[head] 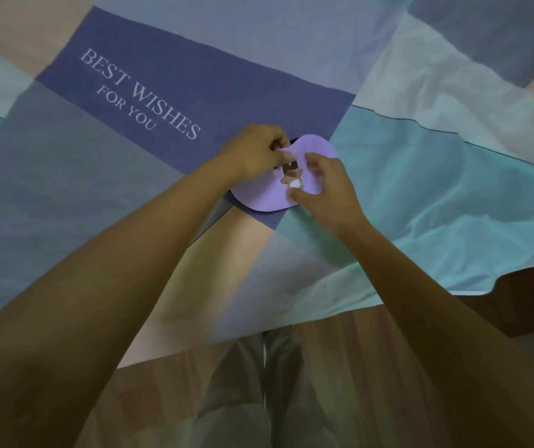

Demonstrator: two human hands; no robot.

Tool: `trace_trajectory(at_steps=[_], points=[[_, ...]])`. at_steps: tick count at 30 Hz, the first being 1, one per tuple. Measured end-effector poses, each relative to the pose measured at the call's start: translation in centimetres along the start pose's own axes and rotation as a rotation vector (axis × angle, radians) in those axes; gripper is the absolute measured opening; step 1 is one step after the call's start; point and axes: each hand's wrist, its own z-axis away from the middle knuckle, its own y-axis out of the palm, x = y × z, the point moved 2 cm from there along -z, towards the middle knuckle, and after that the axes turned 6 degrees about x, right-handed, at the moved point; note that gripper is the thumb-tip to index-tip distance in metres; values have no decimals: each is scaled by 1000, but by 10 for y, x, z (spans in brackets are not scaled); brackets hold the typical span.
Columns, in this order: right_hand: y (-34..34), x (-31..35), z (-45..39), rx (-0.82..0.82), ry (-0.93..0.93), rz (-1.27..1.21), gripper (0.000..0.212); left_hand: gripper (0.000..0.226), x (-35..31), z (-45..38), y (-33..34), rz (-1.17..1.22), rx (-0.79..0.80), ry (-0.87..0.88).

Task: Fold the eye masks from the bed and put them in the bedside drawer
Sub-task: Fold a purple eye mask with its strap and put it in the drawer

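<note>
Patchwork bedspread (65,176) in blue, teal and pink filling most of the frame, dark panel lettered "BEST WISHES FOR YOU" at upper left, lilac eye mask (269,195) at centre on the bedspread, left hand (254,150) pinching its upper edge, right hand (325,185) with curled fingers gripping its lower right side, wooden floor (340,367) along the bottom.

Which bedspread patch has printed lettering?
The dark blue patch just beyond the left hand and the purple eye mask; it reads BEST WISHES FOR YOU. The others are plain.

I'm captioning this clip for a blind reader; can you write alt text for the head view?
Two bare hands, left hand and right hand, pinch a lilac eye mask lying on a patchwork bedspread printed "BEST WISHES FOR YOU".
</note>
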Motion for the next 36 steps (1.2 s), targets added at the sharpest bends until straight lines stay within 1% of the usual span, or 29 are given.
trace_trajectory(at_steps=[2, 5, 7, 8, 10, 12, 15, 16, 17, 19, 20, 23, 26, 27, 29, 30, 32, 34, 36], points=[[-1, 6, 3, -37, -44, -97, 60, 14, -5, 10, 3, 237, -6, 57], [-6, 17, 6, -68, -76, -247, 46, 10, -14, 23, 3, 547, -102, 167], [-13, 23, 6, -77, -82, -344, 34, 20, -19, 28, 1, 712, -175, 209], [-17, 25, 6, -86, -90, -384, 29, 25, -21, 29, -1, 753, -212, 219], [-26, 29, 6, -107, -106, -432, 22, 31, -25, 32, -3, 772, -271, 235], [-32, 30, 6, -111, -113, -457, 19, 32, -28, 34, -5, 764, -308, 243], [-37, 28, 7, -106, -91, -491, 18, 38, -26, 33, -9, 633, -339, 221], [-39, 27, 7, -104, -79, -504, 19, 41, -25, 32, -9, 585, -297, 202], [-41, 27, 7, -103, -66, -517, 19, 42, -25, 31, -9, 570, -216, 176], [-43, 26, 7, -109, -35, -546, 16, 34, -24, 30, -8, 594, -31, 127], [-42, 26, 7, -115, -15, -571, 15, 29, -24, 30, -7, 610, 14, 113], [-38, 22, 7, -141, 69, -758, 17, 21, -23, 30, -6, 701, 32, 104], [-30, 21, 7, -152, 112, -968, 29, 31, -23, 27, -3, 721, 93, 58], [-27, 22, 7, -139, 110, -1035, 29, 36, -24, 26, -1, 740, 72, 37], [-18, 22, 8, -108, 117, -1112, 25, 40, -24, 24, 0, 871, -59, -12], [-13, 21, 10, -95, 133, -1094, 23, 38, -24, 23, 0, 957, -136, -35], [-4, 19, 16, -72, 159, -976, 21, 34, -23, 23, -1, 1079, -259, -82], [2, 16, 20, -86, 136, -845, 20, 33, -21, 22, -2, 1107, -310, -117], [1, 14, 21, -142, 95, -719, 16, 36, -21, 23, -2, 1089, -309, -125]])
